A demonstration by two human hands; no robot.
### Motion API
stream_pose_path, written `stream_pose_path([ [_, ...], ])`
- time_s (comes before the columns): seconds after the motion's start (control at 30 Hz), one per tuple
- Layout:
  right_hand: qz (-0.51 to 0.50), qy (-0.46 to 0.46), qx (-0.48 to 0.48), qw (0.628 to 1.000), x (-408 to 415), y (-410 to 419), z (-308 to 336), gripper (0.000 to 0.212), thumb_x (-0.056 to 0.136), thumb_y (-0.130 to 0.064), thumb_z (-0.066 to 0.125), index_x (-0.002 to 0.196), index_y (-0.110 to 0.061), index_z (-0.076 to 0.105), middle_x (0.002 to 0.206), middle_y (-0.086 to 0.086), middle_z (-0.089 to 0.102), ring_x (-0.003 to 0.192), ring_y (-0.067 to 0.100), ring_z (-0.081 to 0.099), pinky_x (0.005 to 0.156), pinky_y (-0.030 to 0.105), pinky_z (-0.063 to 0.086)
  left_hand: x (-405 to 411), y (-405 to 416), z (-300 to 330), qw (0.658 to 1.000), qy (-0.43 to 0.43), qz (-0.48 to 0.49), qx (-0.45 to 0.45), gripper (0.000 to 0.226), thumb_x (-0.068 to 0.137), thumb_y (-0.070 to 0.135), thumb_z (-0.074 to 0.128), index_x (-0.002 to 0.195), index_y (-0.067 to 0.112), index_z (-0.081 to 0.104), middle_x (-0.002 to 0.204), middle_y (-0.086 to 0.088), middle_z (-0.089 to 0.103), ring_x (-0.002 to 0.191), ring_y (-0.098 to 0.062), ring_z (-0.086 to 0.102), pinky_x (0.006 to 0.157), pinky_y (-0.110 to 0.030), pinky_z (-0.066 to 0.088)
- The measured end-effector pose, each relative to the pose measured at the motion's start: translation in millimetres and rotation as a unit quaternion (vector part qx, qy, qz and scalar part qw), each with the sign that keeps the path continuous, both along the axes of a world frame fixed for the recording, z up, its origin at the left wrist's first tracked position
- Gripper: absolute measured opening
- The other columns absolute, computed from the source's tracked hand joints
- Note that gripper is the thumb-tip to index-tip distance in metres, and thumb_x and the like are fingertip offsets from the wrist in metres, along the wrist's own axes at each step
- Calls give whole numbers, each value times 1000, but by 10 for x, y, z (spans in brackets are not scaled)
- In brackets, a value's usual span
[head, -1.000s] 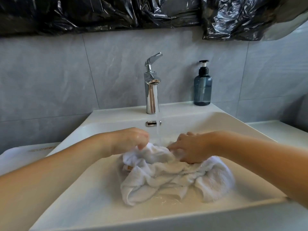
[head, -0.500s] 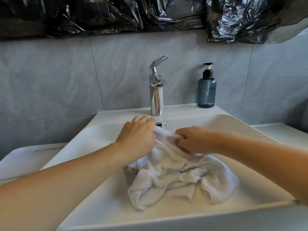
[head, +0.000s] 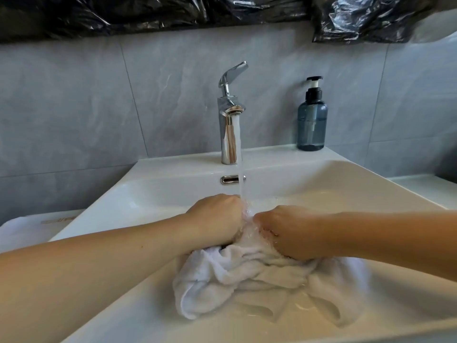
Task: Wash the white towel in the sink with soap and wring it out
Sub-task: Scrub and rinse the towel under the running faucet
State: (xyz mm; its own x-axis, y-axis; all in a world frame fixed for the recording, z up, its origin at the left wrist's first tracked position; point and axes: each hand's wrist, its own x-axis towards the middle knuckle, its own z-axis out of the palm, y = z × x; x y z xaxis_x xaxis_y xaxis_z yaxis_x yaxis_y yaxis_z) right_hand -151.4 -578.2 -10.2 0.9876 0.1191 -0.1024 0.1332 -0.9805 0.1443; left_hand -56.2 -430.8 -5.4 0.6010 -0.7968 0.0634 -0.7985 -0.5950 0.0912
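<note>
A wet white towel (head: 249, 276) lies bunched in the white sink (head: 366, 191). My left hand (head: 217, 219) grips a fold of the towel on the left. My right hand (head: 286, 231) grips another fold on the right, close beside the left. Water runs from the chrome faucet (head: 230, 115) and falls between the two hands onto the towel. The fingers of both hands are tucked under and mostly hidden. A blue soap pump bottle (head: 312, 117) stands on the sink's back ledge at the right.
Grey tiles cover the wall behind, and black plastic sheeting (head: 173, 13) hangs above them. A chrome overflow slot (head: 231, 179) sits below the faucet. A white surface (head: 27, 231) lies left of the sink, a white ledge (head: 430, 189) to the right.
Both hands have come down and closer together on the towel, from a raised fold to a bunch under the running water. The camera view has shifted slightly.
</note>
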Motion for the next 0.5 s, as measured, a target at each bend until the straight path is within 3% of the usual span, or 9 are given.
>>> stream_pose_path([
  [0.07, 12, -11, 19, 1000, 27, -27, 23, 21, 103, -23, 35, 111, -18, 54, 88, -4, 51, 86, 22, 48, 75, 31, 37, -32, 8, -26, 999, 8, 0, -36, 10, 93, 18, 48, 86, 16, 54, 84, 3, 58, 81, -22, 56, 70, -37, 46],
  [0.17, 7, -22, -47, 999, 121, -27, 43, 21, 103, -25, 35, 103, -18, 55, 107, 5, 60, 94, 27, 56, 81, 34, 45, -107, 57, -33, 991, 86, 0, -103, 21, 99, 25, 47, 87, 10, 56, 79, 1, 58, 74, -20, 54, 66, -36, 43],
  [0.23, 7, -24, -33, 999, 96, 27, 40, 22, 103, -31, 32, 94, -18, 48, 108, 7, 62, 86, 25, 53, 78, 34, 45, -50, 80, -20, 991, 79, 37, -99, 18, 96, 23, 46, 88, 12, 58, 79, 0, 60, 71, -23, 58, 59, -33, 46],
  [0.37, -21, -5, 40, 999, -40, 57, 82, 26, 106, -30, 29, 93, -17, 47, 109, 7, 62, 85, 21, 48, 78, 30, 39, -53, 32, -7, 995, 52, 47, -66, 8, 86, 26, 49, 83, 21, 54, 83, 4, 58, 80, -19, 57, 69, -35, 48],
  [0.5, -72, 11, 0, 997, 43, 12, 138, 22, 102, -22, 35, 103, -13, 54, 104, 6, 62, 88, 25, 54, 77, 34, 45, -121, 94, -14, 984, 123, -11, -127, 30, 98, 25, 51, 69, 20, 44, 68, 8, 51, 63, -11, 46, 58, -30, 37],
])
